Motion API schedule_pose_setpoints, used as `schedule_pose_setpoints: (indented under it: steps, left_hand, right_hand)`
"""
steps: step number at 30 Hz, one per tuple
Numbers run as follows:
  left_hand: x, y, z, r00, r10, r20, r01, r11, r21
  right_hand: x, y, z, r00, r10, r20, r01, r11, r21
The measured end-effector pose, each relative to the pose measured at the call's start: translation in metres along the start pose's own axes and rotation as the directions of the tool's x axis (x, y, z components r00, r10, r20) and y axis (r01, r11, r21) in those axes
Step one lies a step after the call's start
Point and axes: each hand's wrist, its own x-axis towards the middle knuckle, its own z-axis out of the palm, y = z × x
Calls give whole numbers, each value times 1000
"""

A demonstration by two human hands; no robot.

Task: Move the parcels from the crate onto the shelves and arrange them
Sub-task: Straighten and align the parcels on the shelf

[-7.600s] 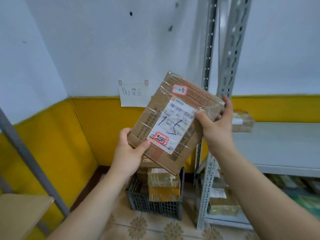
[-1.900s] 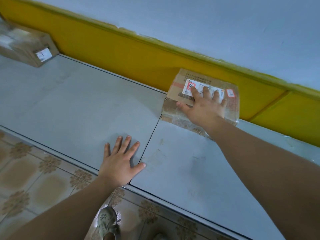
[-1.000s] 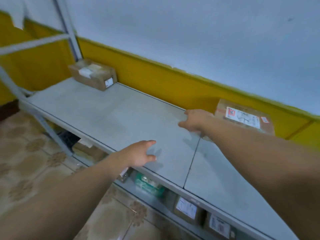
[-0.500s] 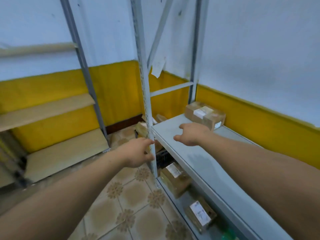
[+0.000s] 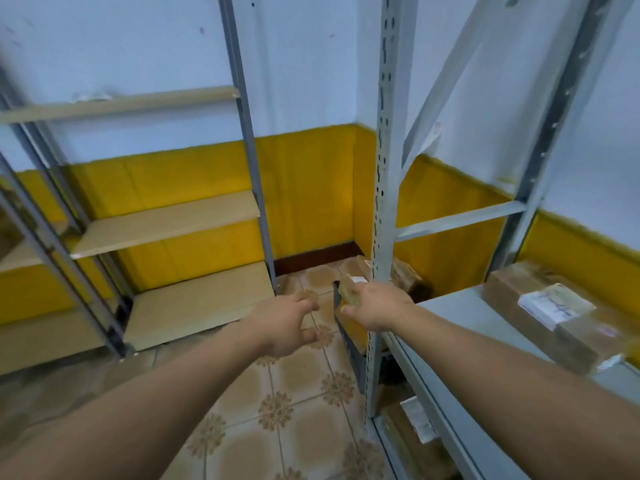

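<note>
The dark plastic crate (image 5: 347, 341) stands on the floor in the corner, mostly hidden behind a shelf post and my right arm. Taped cardboard parcels (image 5: 406, 276) are stacked in it. My right hand (image 5: 375, 308) reaches over the crate with loosely bent fingers, its fingertips at a parcel (image 5: 349, 292) on top; it grips nothing. My left hand (image 5: 285, 323) hovers over the floor tiles left of the crate, fingers spread and empty. A wrapped parcel with a white label (image 5: 554, 315) lies on the grey metal shelf (image 5: 460, 320) at the right.
A perforated grey upright post (image 5: 381, 202) stands between me and the crate. More labelled parcels (image 5: 415, 422) sit on the lower grey shelf. A second rack with bare wooden boards (image 5: 166, 221) fills the left side. Patterned tile floor (image 5: 277, 410) lies between the racks.
The view has swung left and down from the grey shelf to the corner. Both hands have left the shelf and moved toward the crate on the floor.
</note>
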Motion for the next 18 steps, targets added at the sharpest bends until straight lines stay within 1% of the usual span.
schedule_pose_setpoints:
  steps: [2,5,9,13,18]
  left_hand:
    - [21,-15,-2,1000,-23,5,23,999,-26]
    - [50,-37,-3,999,-44,32,45,998,-50]
    - [98,-75,-4,997,-53,51,57,994,-92]
    - [156,-124,-2,997,-4,79,15,991,-134]
    - [244,-194,4,984,96,148,-75,987,-142]
  right_hand:
    - [29,-4,-1,999,-19,28,19,1000,11]
    - [66,-14,2,998,-14,61,10,998,68]
    - [118,-26,5,992,-19,128,13,999,48]
    - [183,-35,10,982,7,187,-20,997,69]
    - [271,-50,23,973,126,195,-157,976,149]
